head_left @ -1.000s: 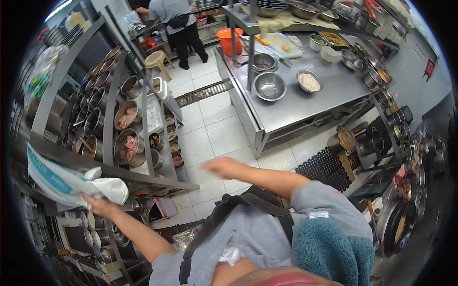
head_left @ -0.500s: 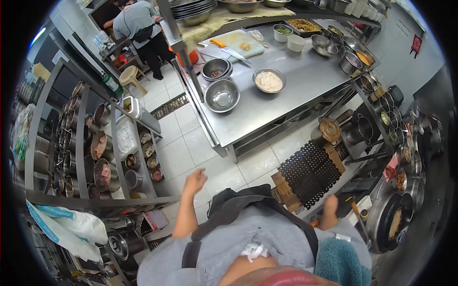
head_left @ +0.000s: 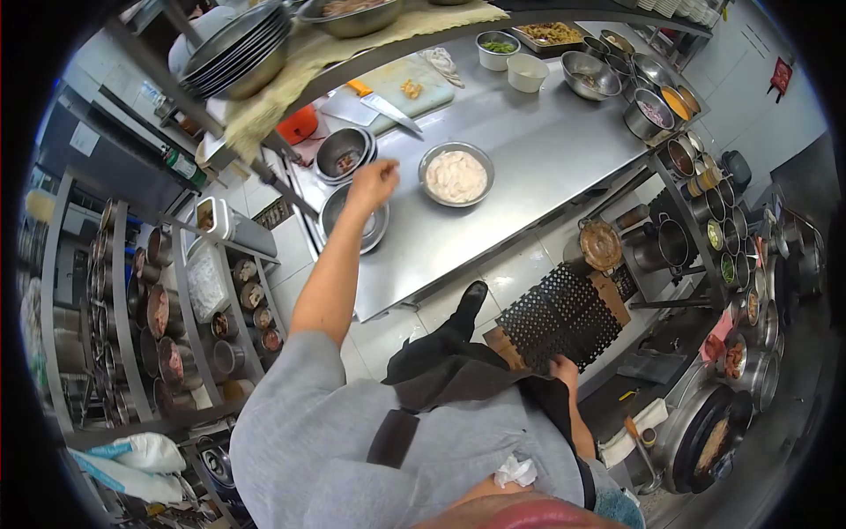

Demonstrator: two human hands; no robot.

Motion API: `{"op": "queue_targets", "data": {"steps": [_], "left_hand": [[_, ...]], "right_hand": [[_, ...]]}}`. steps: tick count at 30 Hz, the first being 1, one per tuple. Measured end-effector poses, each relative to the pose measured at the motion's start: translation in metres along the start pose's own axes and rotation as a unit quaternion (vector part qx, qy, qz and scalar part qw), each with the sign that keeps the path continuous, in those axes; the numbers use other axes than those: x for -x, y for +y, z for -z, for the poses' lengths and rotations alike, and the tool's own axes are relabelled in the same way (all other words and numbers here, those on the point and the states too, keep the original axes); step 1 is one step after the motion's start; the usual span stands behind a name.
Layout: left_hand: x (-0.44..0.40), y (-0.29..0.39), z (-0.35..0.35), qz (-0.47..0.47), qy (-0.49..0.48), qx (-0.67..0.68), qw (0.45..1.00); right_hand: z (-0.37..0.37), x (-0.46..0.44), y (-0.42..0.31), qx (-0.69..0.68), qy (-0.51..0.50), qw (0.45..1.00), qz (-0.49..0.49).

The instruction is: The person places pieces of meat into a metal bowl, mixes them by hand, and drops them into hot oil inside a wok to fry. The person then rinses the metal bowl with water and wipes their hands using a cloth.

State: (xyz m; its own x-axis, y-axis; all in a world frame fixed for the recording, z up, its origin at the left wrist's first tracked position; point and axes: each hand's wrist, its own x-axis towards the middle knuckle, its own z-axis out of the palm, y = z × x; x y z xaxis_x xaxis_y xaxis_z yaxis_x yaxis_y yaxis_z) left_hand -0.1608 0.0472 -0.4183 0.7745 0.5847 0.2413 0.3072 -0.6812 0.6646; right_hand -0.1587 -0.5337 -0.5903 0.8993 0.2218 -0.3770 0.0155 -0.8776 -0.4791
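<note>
My left hand (head_left: 374, 183) is over the steel table, its fingers curled together with nothing visible in them. Beneath it and the forearm is an empty steel bowl (head_left: 366, 231), partly covered. Stacked bowls (head_left: 342, 152) with scraps inside are just behind the hand. To its right sits a steel bowl of pale, wet food (head_left: 456, 175). Farther back, a knife (head_left: 392, 113) with an orange handle lies on a cutting board (head_left: 432, 88) beside small yellow pieces. My right hand (head_left: 564, 370) hangs low by the dark apron, its fingers curled and nothing visible in them.
A rack with pots of meat (head_left: 174, 361) stands at left. An overhead shelf holds stacked plates (head_left: 238, 53). Black perforated mats (head_left: 560, 317) lie on the floor. At right are a lidded pot (head_left: 600, 245) and a large wok (head_left: 712, 441).
The table is nearer now. My left hand, on a white bag one second ago, has let it go and reached forward over the bowls. My right hand has swung back to my side.
</note>
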Motion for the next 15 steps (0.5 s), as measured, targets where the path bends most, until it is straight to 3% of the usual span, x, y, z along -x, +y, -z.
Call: {"op": "queue_targets", "data": {"steps": [1,2,3,4,5,7,8,11,13,15], "left_hand": [[-0.035,-0.001,-0.007,0.002,-0.004,-0.034,0.999],[-0.072,-0.013,-0.021,0.006,0.019,-0.043,0.999],[-0.109,-0.023,-0.032,0.036,0.006,-0.06,0.998],[-0.154,-0.052,-0.052,0.039,-0.004,-0.184,0.982],[-0.183,-0.074,-0.069,0.026,0.038,-0.161,0.986],[-0.233,-0.089,-0.08,0.028,0.023,-0.179,0.983],[-0.265,-0.103,-0.092,0.196,-0.038,-0.168,0.965],[-0.307,-0.155,-0.118,0.106,0.008,-0.239,0.965],[-0.316,-0.159,-0.127,0.095,0.029,-0.273,0.957],[-0.318,-0.149,-0.131,0.099,0.013,-0.273,0.957]], "right_hand": [[0.014,-0.008,0.028,0.082,0.004,0.995,-0.052],[0.023,-0.016,0.069,0.081,0.014,0.994,-0.076],[0.042,-0.016,0.07,0.167,0.013,0.976,-0.138],[0.061,-0.012,0.071,0.128,0.068,0.98,-0.137],[0.067,-0.011,0.085,0.144,0.107,0.975,-0.134],[0.084,-0.024,0.083,0.019,0.093,0.966,-0.24],[0.084,-0.03,0.08,0.017,0.088,0.964,-0.252],[0.089,-0.048,0.053,-0.028,0.122,0.962,-0.243],[0.1,-0.053,-0.011,-0.123,0.103,0.952,-0.259],[0.088,-0.054,-0.033,-0.11,0.08,0.963,-0.232]]}}
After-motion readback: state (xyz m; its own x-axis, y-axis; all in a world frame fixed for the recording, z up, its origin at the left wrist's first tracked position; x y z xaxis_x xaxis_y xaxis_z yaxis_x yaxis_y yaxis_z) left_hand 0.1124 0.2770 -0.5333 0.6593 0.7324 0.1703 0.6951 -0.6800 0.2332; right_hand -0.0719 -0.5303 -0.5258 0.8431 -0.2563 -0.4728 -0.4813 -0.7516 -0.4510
